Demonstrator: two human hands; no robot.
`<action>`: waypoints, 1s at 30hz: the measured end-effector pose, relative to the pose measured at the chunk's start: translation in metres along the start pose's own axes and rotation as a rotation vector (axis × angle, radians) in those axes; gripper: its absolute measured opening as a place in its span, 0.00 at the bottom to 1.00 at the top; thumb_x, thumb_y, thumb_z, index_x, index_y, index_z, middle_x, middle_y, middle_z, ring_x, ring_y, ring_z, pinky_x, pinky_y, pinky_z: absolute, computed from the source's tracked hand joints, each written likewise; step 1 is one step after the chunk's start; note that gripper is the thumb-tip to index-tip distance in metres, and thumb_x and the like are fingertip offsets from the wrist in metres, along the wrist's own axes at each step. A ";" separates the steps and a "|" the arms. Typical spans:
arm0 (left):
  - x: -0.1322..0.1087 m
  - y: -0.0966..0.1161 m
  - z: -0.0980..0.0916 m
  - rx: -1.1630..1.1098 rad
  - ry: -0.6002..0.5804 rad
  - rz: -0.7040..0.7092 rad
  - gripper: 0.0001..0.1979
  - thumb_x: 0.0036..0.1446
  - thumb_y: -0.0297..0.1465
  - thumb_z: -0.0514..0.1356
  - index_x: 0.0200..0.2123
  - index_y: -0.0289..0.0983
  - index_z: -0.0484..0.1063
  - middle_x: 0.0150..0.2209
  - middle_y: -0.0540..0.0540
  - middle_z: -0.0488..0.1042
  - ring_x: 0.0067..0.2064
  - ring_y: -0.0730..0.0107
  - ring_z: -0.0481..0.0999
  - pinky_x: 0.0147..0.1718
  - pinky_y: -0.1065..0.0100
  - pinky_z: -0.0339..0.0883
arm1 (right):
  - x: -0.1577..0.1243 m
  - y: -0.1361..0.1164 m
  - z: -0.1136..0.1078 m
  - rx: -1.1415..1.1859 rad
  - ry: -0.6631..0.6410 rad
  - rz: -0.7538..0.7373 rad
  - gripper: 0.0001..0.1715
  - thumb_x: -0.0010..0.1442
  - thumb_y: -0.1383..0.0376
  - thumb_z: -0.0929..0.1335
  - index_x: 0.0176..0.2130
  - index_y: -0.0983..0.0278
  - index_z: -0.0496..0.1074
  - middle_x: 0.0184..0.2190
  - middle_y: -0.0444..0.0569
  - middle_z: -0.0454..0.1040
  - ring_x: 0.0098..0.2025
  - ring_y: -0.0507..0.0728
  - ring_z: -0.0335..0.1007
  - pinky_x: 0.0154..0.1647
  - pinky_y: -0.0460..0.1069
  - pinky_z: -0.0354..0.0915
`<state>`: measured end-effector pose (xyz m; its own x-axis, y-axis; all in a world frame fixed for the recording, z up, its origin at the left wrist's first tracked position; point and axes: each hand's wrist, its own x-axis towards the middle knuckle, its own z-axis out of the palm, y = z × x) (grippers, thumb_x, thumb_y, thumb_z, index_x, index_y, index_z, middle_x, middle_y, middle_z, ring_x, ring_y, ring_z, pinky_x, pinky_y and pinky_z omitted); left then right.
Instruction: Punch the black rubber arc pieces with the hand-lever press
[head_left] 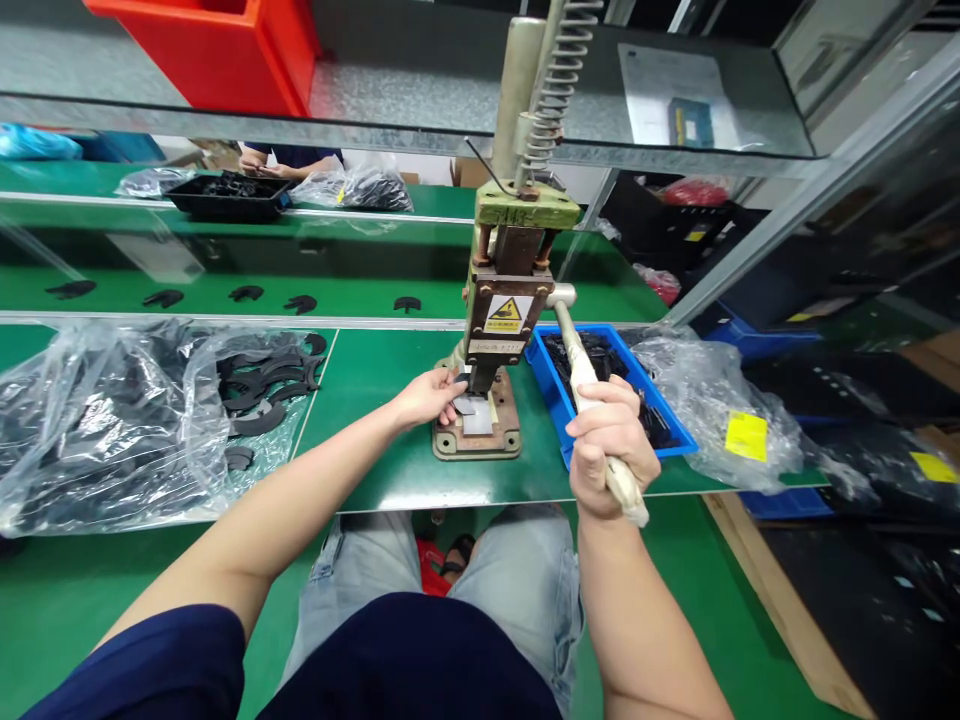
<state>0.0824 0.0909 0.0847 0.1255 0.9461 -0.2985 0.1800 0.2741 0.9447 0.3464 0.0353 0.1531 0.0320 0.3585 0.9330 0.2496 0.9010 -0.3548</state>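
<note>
Pinching a thin dark flat piece [466,405] between thumb and fingers, the left hand [433,398] is reaching, in the head view, to the base of an upright green-and-brown metal press [501,300]. That piece is sitting at the foot of the press's dark ram, beside a small pale plate [478,419]. The right hand [613,440] is wrapping its curled fingers around a long lever bound in pale tape [573,350], whose end is poking out below the fist. Behind that lever a blue plastic tray [551,405] is holding black parts, while a clear plastic bag [135,430] of dark curved pieces is lying left of the press
</note>
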 end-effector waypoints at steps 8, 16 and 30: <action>0.011 0.013 0.005 0.170 0.027 -0.089 0.13 0.69 0.40 0.68 0.42 0.38 0.70 0.18 0.53 0.74 0.17 0.74 0.73 0.18 0.75 0.61 | 0.001 -0.004 0.005 -0.005 0.038 0.017 0.20 0.69 0.52 0.69 0.28 0.57 0.68 0.24 0.39 0.73 0.46 0.61 0.81 0.69 0.74 0.64; 0.016 0.019 0.011 0.222 0.005 -0.140 0.11 0.69 0.39 0.66 0.45 0.38 0.73 0.17 0.54 0.72 0.17 0.73 0.72 0.19 0.75 0.62 | 0.002 -0.003 0.006 -0.011 0.047 -0.010 0.21 0.70 0.55 0.68 0.27 0.59 0.66 0.24 0.41 0.72 0.45 0.60 0.81 0.67 0.71 0.65; -0.042 -0.013 -0.027 0.507 0.110 0.432 0.13 0.73 0.41 0.57 0.48 0.41 0.78 0.44 0.45 0.84 0.43 0.65 0.83 0.45 0.66 0.75 | 0.006 0.017 0.012 0.054 0.192 -0.066 0.23 0.58 0.53 0.75 0.22 0.60 0.67 0.20 0.43 0.71 0.34 0.64 0.80 0.51 0.71 0.72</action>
<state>0.0488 0.0519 0.0891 0.1937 0.9720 0.1327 0.5748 -0.2221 0.7876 0.3396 0.0559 0.1518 0.2021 0.2499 0.9469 0.2051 0.9346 -0.2905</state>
